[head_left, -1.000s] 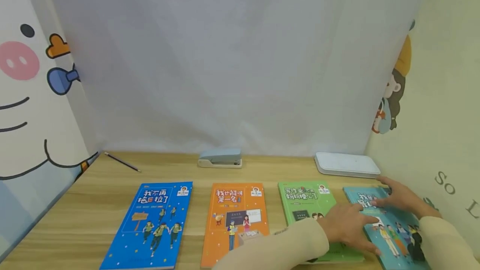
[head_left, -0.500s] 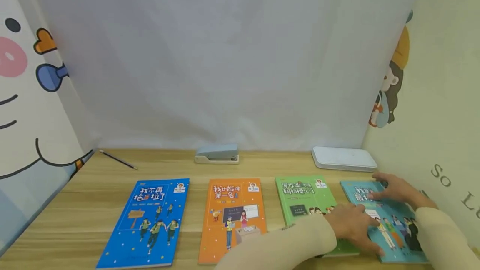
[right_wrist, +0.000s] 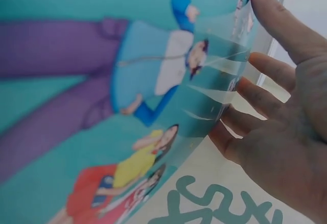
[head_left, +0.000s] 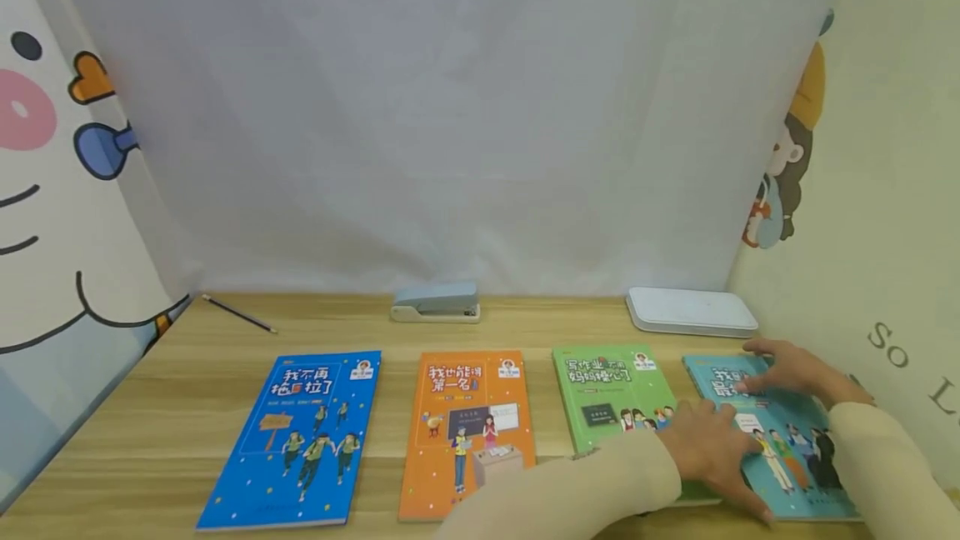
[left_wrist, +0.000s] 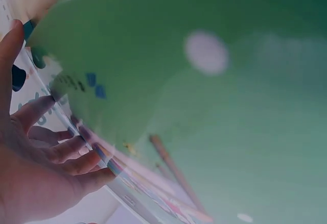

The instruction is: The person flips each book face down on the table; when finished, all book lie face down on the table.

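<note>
Wooden tabletop [head_left: 187,407] carries 4 paperback books in a row: blue-cover book [head_left: 296,438] far left, orange-cover book [head_left: 465,427] next, then green-cover book [head_left: 615,394], w/ teal-cover book [head_left: 787,440] at far right, near the wall. Both hands lie flat on the teal one, fingers straight, gripping nothing: left hand [head_left: 708,448] across its left edge & the green book's edge, right hand [head_left: 795,373] on its top corner. Behind: flat white box [head_left: 690,311], grey stapler [head_left: 437,302], thin pencil [head_left: 238,313]
</note>
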Demonstrator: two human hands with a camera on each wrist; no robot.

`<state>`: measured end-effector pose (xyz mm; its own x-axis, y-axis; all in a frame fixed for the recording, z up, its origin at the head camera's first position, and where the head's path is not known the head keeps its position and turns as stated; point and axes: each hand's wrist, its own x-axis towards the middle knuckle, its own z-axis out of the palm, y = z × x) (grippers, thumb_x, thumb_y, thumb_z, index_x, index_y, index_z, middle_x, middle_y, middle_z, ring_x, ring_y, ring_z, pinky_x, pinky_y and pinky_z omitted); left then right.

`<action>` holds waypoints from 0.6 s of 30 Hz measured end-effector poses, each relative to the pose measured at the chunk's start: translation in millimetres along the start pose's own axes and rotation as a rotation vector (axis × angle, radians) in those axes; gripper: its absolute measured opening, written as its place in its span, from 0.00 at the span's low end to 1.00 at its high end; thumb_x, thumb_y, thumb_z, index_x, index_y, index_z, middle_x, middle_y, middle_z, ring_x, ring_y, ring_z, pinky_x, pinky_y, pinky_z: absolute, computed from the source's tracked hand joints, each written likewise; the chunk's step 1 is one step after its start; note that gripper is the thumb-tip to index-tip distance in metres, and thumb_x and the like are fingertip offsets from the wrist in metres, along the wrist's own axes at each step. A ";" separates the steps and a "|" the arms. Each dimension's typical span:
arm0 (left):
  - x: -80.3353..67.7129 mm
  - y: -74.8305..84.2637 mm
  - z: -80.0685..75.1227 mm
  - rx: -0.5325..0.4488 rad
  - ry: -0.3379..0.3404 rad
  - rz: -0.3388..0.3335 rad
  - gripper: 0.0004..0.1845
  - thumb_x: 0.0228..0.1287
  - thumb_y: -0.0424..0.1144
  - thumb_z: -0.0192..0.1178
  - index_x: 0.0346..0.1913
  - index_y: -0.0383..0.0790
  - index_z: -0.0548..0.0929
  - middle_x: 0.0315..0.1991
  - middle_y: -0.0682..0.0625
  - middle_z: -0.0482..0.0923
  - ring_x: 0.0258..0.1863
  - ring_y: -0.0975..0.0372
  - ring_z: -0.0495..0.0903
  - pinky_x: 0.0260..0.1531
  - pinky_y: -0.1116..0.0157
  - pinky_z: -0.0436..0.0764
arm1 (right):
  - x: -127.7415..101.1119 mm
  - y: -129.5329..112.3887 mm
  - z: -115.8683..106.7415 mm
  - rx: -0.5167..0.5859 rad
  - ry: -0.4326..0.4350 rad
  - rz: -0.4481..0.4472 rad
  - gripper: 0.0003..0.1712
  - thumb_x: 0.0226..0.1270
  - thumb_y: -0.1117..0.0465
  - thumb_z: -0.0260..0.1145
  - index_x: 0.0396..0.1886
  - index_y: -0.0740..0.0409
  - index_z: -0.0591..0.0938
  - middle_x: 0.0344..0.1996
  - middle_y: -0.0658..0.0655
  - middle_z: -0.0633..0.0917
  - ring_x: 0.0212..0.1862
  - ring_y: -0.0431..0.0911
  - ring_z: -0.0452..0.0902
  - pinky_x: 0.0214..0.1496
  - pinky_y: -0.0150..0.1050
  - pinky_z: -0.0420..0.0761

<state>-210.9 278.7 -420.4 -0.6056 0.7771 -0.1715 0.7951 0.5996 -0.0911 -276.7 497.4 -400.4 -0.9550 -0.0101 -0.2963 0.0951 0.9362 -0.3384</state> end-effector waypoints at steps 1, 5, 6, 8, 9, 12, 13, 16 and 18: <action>0.4 0.4 0.0 -0.002 0.001 0.003 0.40 0.47 0.84 0.53 0.67 0.87 0.64 0.60 0.70 0.65 0.56 0.72 0.67 0.49 0.68 0.73 | 0.1 0.0 -0.6 -0.006 -0.004 -0.007 0.59 0.52 0.37 0.76 0.66 0.78 0.63 0.62 0.86 0.65 0.61 0.80 0.64 0.56 0.73 0.71; 2.2 0.6 -0.7 -0.012 -0.008 0.017 0.40 0.46 0.84 0.54 0.67 0.86 0.65 0.61 0.69 0.65 0.56 0.71 0.67 0.50 0.68 0.74 | 1.1 -1.3 -3.6 -0.023 -0.034 -0.033 0.57 0.54 0.38 0.75 0.65 0.79 0.64 0.62 0.86 0.66 0.61 0.81 0.63 0.58 0.74 0.70; 2.7 0.3 -1.1 -0.013 -0.011 0.020 0.40 0.46 0.84 0.54 0.67 0.85 0.65 0.61 0.69 0.65 0.56 0.71 0.67 0.50 0.69 0.75 | 1.7 -1.8 -4.5 -0.027 -0.043 -0.038 0.57 0.55 0.38 0.75 0.65 0.79 0.64 0.62 0.86 0.66 0.61 0.80 0.63 0.58 0.74 0.70; 3.6 -0.6 -2.3 -0.016 -0.014 0.025 0.39 0.47 0.83 0.55 0.67 0.85 0.66 0.62 0.69 0.65 0.56 0.71 0.67 0.50 0.69 0.75 | 2.8 -3.3 -7.2 -0.035 -0.060 -0.062 0.55 0.56 0.39 0.75 0.64 0.80 0.65 0.61 0.85 0.67 0.61 0.79 0.65 0.58 0.73 0.70; 3.9 -0.9 -3.1 -0.016 -0.015 0.027 0.39 0.47 0.83 0.55 0.67 0.84 0.66 0.62 0.69 0.65 0.56 0.71 0.66 0.51 0.70 0.75 | 3.4 -4.1 -8.4 -0.039 -0.068 -0.071 0.54 0.56 0.40 0.75 0.63 0.80 0.66 0.60 0.85 0.68 0.60 0.78 0.66 0.57 0.73 0.70; 4.3 -1.5 -4.6 -0.010 -0.018 0.029 0.39 0.48 0.83 0.55 0.67 0.84 0.67 0.63 0.69 0.64 0.57 0.72 0.65 0.52 0.71 0.74 | 5.3 -6.2 -11.1 -0.050 -0.084 -0.097 0.50 0.57 0.42 0.75 0.61 0.79 0.68 0.59 0.84 0.70 0.58 0.76 0.68 0.57 0.71 0.72; 4.2 -1.5 -4.8 -0.011 -0.021 0.028 0.39 0.48 0.82 0.55 0.67 0.84 0.67 0.64 0.70 0.64 0.57 0.72 0.65 0.52 0.71 0.74 | 5.7 -6.9 -11.8 -0.052 -0.087 -0.098 0.50 0.57 0.42 0.75 0.61 0.79 0.68 0.58 0.84 0.70 0.58 0.76 0.68 0.57 0.71 0.72; 3.4 -1.0 -5.2 -0.010 -0.031 0.027 0.38 0.49 0.82 0.55 0.67 0.84 0.66 0.64 0.70 0.63 0.57 0.72 0.65 0.52 0.72 0.74 | 6.4 -8.0 -12.4 -0.065 -0.089 -0.073 0.50 0.57 0.43 0.76 0.60 0.80 0.69 0.58 0.84 0.70 0.58 0.77 0.68 0.56 0.70 0.73; 3.0 -0.7 -5.3 -0.008 -0.041 0.026 0.38 0.49 0.82 0.55 0.67 0.85 0.66 0.64 0.70 0.63 0.57 0.73 0.65 0.53 0.72 0.73 | 7.0 -8.1 -12.4 -0.078 -0.087 -0.053 0.50 0.56 0.42 0.76 0.60 0.79 0.69 0.58 0.85 0.70 0.57 0.77 0.69 0.56 0.70 0.73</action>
<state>-213.4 281.7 -415.6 -0.5826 0.7842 -0.2137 0.8104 0.5806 -0.0785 -287.6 494.1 -388.7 -0.9300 -0.0876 -0.3571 0.0195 0.9581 -0.2858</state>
